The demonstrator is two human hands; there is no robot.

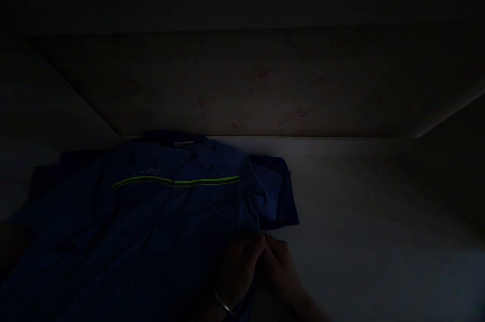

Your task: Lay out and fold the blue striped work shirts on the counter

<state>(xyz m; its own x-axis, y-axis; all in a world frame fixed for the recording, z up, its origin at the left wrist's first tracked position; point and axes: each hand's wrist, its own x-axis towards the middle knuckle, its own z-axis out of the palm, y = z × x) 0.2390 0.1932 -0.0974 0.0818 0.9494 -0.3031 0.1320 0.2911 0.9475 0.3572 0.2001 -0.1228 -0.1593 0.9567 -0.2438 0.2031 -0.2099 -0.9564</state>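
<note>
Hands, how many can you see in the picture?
2. Both hands are at the bottom middle, close together at the blue shirt's right edge: the left hand with a bracelet, the right hand beside it. It's very dark.

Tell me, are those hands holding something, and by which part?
Both hands, left hand and right hand, meet at the right edge of the blue shirt and seem to pinch the cloth; too dark to be sure.
</note>
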